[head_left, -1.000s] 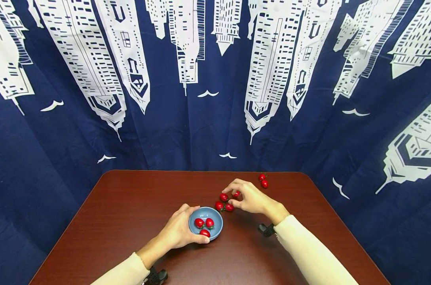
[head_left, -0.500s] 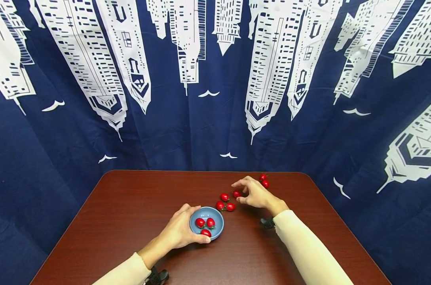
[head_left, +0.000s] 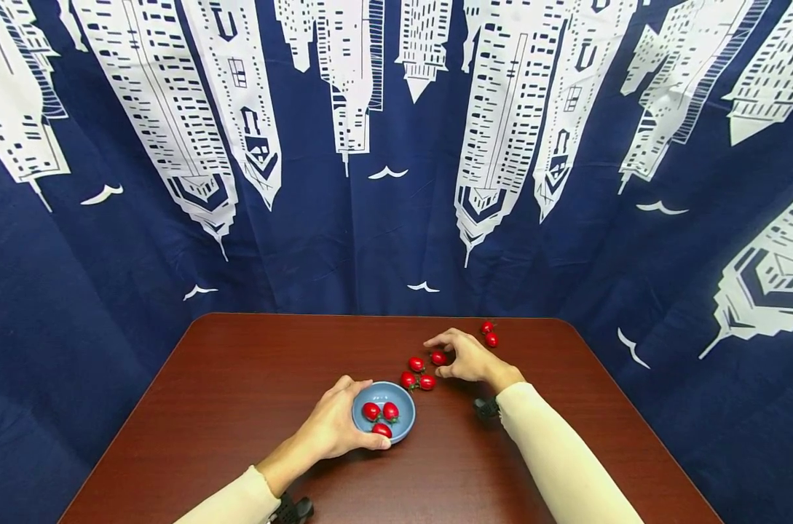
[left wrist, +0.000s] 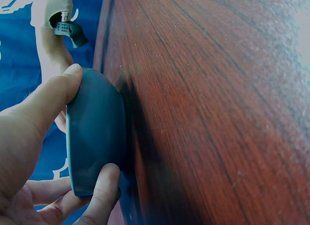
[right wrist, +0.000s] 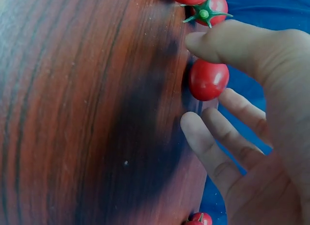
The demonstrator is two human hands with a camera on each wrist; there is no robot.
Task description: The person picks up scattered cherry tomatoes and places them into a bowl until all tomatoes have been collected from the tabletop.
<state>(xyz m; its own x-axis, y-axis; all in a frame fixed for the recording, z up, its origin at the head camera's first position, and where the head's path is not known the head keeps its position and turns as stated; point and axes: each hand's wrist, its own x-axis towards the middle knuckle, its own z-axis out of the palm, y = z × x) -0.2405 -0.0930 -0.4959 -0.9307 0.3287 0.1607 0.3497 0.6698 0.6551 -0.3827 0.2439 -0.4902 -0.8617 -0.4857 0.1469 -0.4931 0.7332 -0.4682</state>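
Observation:
My left hand (head_left: 336, 423) holds a small blue bowl (head_left: 405, 421) by its rim, thumb at the near side and fingers at the far side. In the left wrist view the bowl (left wrist: 94, 133) looks raised slightly, its shadow on the tabletop. Several cherry tomatoes are about; three of them, including one red tomato (head_left: 371, 411), lie inside the bowl. My right hand (head_left: 470, 358) is spread around a single cherry tomato (head_left: 438, 358) on the table. In the right wrist view, gaps show between that tomato (right wrist: 208, 80) and the thumb and nearest fingertips.
Between bowl and right hand lie three more cherry tomatoes (head_left: 416, 364) close together. Two others (head_left: 491, 340) sit near the far right edge of the brown wooden table (head_left: 258, 356). Behind it hangs a blue curtain (head_left: 317, 240) with white building prints.
My right hand has moved right, from over the clustered tomatoes to the single one beside them, then slightly back left. The left hand keeps its hold on the bowl.

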